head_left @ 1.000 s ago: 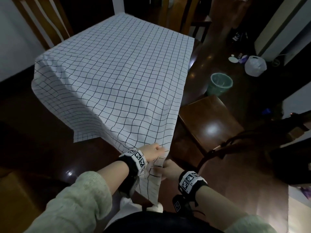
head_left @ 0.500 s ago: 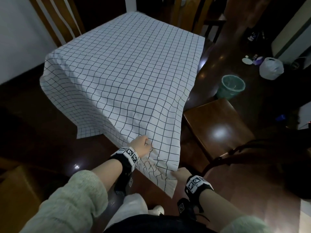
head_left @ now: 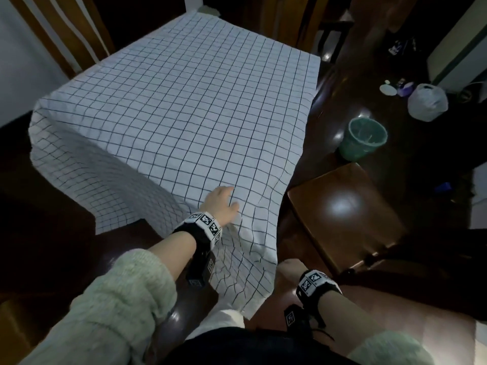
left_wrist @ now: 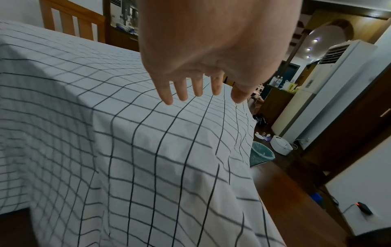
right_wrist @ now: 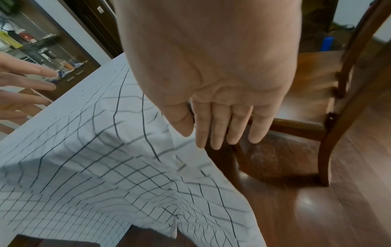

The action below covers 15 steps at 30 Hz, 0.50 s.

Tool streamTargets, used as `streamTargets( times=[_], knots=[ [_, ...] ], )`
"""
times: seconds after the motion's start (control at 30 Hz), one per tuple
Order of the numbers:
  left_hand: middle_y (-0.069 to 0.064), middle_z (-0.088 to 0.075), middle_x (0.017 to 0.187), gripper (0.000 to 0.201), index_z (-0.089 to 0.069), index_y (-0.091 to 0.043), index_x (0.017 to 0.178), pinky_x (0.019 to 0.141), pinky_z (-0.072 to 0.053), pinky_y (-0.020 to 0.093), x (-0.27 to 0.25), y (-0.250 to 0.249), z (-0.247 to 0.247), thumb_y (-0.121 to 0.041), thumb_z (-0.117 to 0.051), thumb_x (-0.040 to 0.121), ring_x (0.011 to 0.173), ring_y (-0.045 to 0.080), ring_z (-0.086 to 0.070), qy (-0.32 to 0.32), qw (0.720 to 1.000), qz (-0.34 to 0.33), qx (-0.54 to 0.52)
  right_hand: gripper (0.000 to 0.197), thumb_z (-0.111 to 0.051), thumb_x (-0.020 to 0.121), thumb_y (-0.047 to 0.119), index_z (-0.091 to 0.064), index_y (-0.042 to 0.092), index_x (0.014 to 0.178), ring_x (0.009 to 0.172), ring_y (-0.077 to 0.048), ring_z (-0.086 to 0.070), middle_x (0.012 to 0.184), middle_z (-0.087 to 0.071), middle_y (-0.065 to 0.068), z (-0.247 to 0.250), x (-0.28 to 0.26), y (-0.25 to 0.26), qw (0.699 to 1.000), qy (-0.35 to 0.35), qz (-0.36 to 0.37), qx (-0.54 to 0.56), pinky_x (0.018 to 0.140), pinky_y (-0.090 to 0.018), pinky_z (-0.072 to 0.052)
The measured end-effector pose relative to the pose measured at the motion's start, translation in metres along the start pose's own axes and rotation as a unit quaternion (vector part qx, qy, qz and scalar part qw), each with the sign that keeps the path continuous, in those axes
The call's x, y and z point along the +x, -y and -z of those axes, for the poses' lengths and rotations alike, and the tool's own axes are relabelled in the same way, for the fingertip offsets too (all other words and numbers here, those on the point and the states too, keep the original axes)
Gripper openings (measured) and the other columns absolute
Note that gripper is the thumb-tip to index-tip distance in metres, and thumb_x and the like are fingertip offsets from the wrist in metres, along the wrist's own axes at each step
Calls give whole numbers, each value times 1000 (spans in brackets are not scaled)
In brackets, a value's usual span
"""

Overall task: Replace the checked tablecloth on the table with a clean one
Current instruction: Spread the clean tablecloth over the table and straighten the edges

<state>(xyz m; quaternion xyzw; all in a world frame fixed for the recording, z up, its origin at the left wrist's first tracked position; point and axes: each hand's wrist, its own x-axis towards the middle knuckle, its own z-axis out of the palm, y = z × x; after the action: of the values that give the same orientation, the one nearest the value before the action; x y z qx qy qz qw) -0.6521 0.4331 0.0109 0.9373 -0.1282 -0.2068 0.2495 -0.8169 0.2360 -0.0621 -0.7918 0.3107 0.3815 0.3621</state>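
The white tablecloth (head_left: 184,106) with a dark check covers the table and hangs over its near and left sides. One corner of it (head_left: 247,280) droops loose toward me. My left hand (head_left: 221,204) lies over the cloth at the table's near corner, fingers straight and spread (left_wrist: 201,97); whether it presses down I cannot tell. My right hand (head_left: 288,270) hangs beside the drooping corner, fingers (right_wrist: 222,133) straight and together, holding nothing. My left hand's fingers (right_wrist: 25,80) also show at the edge of the right wrist view.
A dark wooden chair (head_left: 342,214) stands close on the right, its seat near my right hand. A green wastebasket (head_left: 365,140) and a white bag (head_left: 427,101) sit on the floor beyond it. Another chair back (head_left: 66,35) rises at the table's far left.
Both hands have let go of the cloth's near corner, which now hangs loose. My left hand moved up onto the table corner and straightened; my right hand opened beside the hanging edge.
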Motion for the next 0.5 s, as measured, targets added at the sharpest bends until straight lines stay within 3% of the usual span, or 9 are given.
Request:
streamTargets(
  times=[0.07,0.1,0.23,0.43,0.5],
  knots=[
    [2,-18,159,62,-24,-24,151,118,-20,43,22,-4,6,-42,-44,95,145,24,-18,26,999,2,36,21,-52,92,17,-67,4,100,90,-20,-54,109,-64,-15,22,10,20,999,-39,16,27,82,-31,-46],
    [1,-12,160,65,-19,-25,152,119,-17,44,33,-5,9,-46,-42,95,147,25,-11,37,997,3,61,21,-51,93,19,-67,8,99,95,-21,-57,108,-65,-11,32,17,29,997,-53,31,38,82,-29,-45],
    [3,0,162,70,-10,-25,154,120,-10,45,76,-11,17,-51,-38,95,148,26,-1,66,992,18,106,33,-49,94,20,-63,11,122,120,-25,-54,129,-59,-7,68,30,61,993,-86,74,40,98,-28,-40],
    [2,14,160,74,-1,-32,153,120,0,47,111,-30,12,-57,-37,94,147,26,11,76,987,66,123,35,-48,92,16,-58,13,126,120,-26,-53,130,-58,-8,117,54,88,987,-115,104,39,101,-32,-43],
    [3,18,159,77,3,-35,152,119,2,50,122,-38,14,-63,-36,91,147,29,14,71,986,85,121,35,-48,93,16,-56,14,126,122,-24,-52,131,-58,-6,133,69,95,986,-112,116,44,100,-28,-41]
  ],
)
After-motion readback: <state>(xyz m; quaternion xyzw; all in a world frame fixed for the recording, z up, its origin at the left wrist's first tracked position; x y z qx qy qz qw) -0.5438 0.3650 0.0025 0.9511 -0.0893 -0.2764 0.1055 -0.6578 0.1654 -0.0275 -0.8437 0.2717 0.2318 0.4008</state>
